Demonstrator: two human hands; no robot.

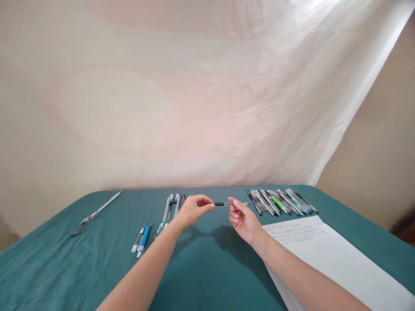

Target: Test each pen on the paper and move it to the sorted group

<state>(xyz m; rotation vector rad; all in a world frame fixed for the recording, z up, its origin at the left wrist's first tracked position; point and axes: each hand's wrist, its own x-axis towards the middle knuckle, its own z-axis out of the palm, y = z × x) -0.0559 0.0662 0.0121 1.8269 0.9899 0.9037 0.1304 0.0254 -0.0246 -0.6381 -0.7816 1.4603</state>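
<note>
A slim pen (pixel 222 204) with a black grip section and a clear barrel is held level above the table between my two hands. My left hand (pixel 195 211) pinches its left end between thumb and fingers. On the barrel's right part, my right hand (pixel 242 218) closes with thumb and forefinger, and the pen's tail sticks out past it. Behind my left hand lie several pale pens and pen parts (pixel 167 209), partly hidden by that hand and forearm. A blue pen (pixel 144 238) and a grey-and-white pen (pixel 138 240) rest left of my left forearm.
Many pens (pixel 282 202), one bright green, lie side by side at the back right. White paper sheets (pixel 337 255) with handwriting are partly under my right forearm. A long thin piece (pixel 100 210) lies far left on the green tablecloth (pixel 201 276). A pale sheet (pixel 194 95) hangs behind.
</note>
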